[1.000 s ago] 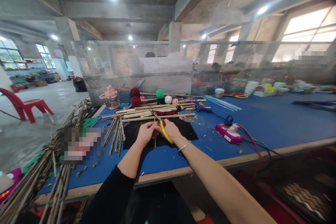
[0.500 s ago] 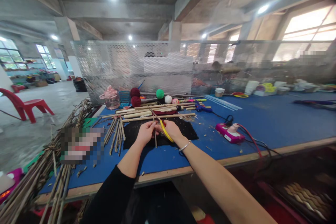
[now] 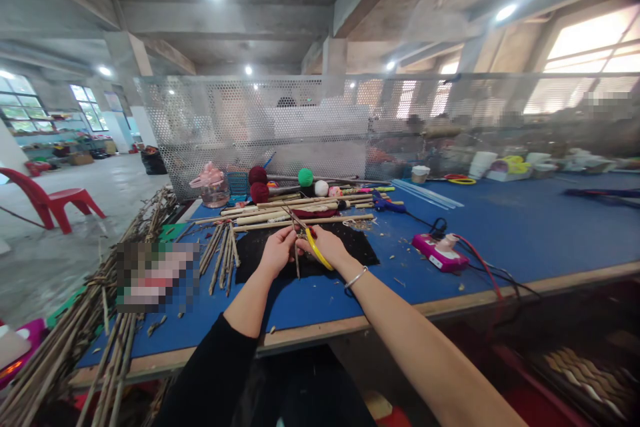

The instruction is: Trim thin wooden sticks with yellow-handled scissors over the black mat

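Observation:
My left hand (image 3: 278,252) pinches a thin twig (image 3: 298,267) that stands nearly upright over a black cloth (image 3: 350,250). Yellow-handled scissors (image 3: 320,252) are gripped in my right hand (image 3: 330,247), their blades pointing up and left beside the twig's upper part. Whether the blades touch the twig I cannot tell. Both hands are close together, and a bracelet (image 3: 356,278) circles my right wrist. Left of the cloth lies a group of short cut sticks (image 3: 220,257). Behind the hands several peeled sticks (image 3: 270,215) lie across the blue table (image 3: 400,307).
A large bundle of long twigs (image 3: 85,320) lies along the left edge. A blue glue gun (image 3: 387,203) and a magenta power strip (image 3: 440,253) with cords are to the right. Yarn balls (image 3: 305,177) and a pink-lidded jar (image 3: 214,188) stand before a perforated metal screen (image 3: 260,120).
Almost nothing differs. The view has shifted very slightly, and both hands keep their hold on the twig and the scissors.

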`<state>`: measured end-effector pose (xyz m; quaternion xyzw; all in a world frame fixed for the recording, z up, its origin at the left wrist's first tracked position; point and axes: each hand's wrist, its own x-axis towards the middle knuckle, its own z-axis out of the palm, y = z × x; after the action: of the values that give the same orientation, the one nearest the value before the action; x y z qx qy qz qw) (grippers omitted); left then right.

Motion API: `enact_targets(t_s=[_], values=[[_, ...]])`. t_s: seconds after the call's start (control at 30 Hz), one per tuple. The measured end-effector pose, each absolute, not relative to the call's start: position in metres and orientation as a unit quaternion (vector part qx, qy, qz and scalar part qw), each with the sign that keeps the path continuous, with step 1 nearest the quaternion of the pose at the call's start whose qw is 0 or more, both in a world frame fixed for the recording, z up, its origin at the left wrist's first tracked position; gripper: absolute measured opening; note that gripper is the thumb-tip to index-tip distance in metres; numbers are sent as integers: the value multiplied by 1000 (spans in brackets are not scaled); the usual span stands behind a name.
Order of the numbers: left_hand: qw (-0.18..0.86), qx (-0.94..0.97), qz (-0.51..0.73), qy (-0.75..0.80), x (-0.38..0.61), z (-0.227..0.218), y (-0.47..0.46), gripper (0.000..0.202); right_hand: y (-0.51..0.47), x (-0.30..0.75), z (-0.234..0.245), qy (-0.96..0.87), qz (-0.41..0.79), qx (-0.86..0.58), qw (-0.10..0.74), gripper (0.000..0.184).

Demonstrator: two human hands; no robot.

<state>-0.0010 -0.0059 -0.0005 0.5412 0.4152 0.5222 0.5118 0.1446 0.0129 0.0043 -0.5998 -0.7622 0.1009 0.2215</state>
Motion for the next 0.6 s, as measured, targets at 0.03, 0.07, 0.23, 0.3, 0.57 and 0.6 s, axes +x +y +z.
enact_targets(t_s=[0.03,0.07,0.23,0.3,0.57,0.6], values=[[513,543,521,413,-1,0,-7,43,13,145,4,-767,117,-588,231,55],[513,545,521,410,-1,1,-8,43,13,145,3,-771,132,-575,242,55],[506,563,516,401,0,2,-9,39,12,147,2,-780,141,-545,272,55],[506,567,514,398,0,1,-9,37,12,147,1,-781,128,-546,274,55],[513,569,516,383,0,0,-7,40,15,147,-2,-787,135,-528,291,54],[513,570,515,383,0,-1,-7,41,15,147,-2,-786,132,-526,295,54]])
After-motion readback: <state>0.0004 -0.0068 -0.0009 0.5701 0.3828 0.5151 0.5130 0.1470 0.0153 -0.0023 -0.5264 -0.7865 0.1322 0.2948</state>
